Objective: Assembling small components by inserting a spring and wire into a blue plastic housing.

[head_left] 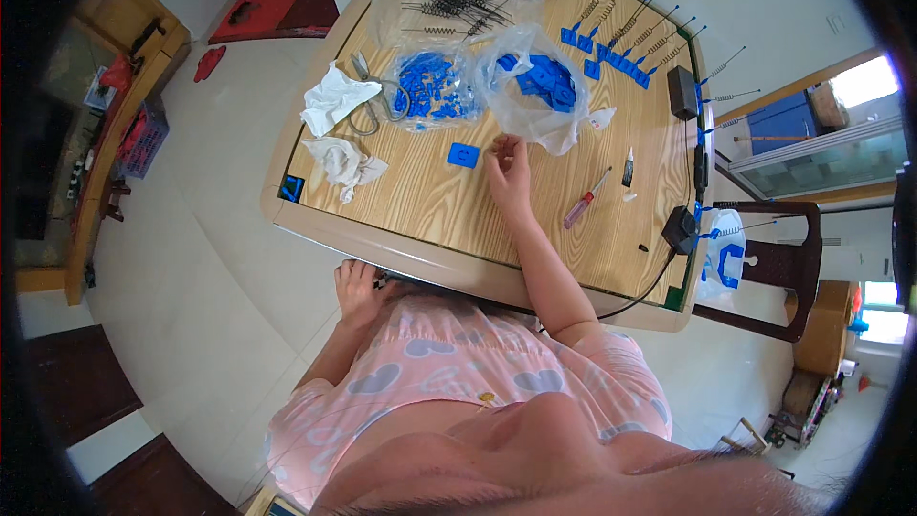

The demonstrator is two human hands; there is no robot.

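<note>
Right hand (508, 170), grip loosely open and empty, rests just beside blue square piece (463, 155).

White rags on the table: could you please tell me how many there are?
2. One rag lies at the table's left edge beside the bag of blue parts; the other rag lies just nearer the person.

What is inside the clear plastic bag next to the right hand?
The clear plastic bag holds blue plastic parts. How many, and what lies beneath them, cannot be seen.
</note>
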